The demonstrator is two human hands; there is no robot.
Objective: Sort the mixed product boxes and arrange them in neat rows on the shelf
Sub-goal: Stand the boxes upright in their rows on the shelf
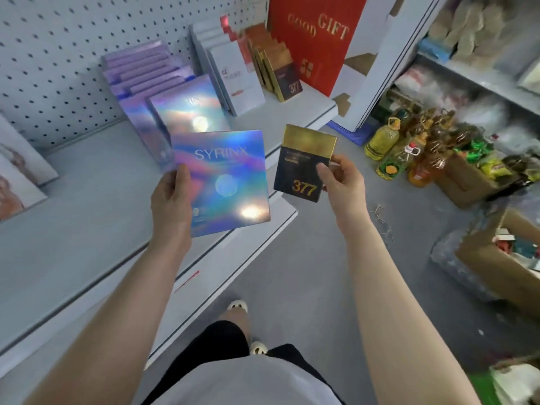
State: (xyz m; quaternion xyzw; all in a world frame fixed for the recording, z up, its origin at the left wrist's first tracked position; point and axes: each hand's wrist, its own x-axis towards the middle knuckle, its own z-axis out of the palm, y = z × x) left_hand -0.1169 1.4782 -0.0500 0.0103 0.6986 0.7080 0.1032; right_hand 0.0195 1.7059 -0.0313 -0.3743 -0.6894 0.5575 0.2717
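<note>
A person's left hand (171, 204) pinches a shiny rainbow box (223, 182) above the shelf (87, 223); the right hand's (342, 182) fingers (324, 172) pinch a black-and-gold box (304, 165) beside it, over the floor.

One head-worn view looks steeply down and forward, close over both outstretched arms toward the shelf (87, 200).
</note>
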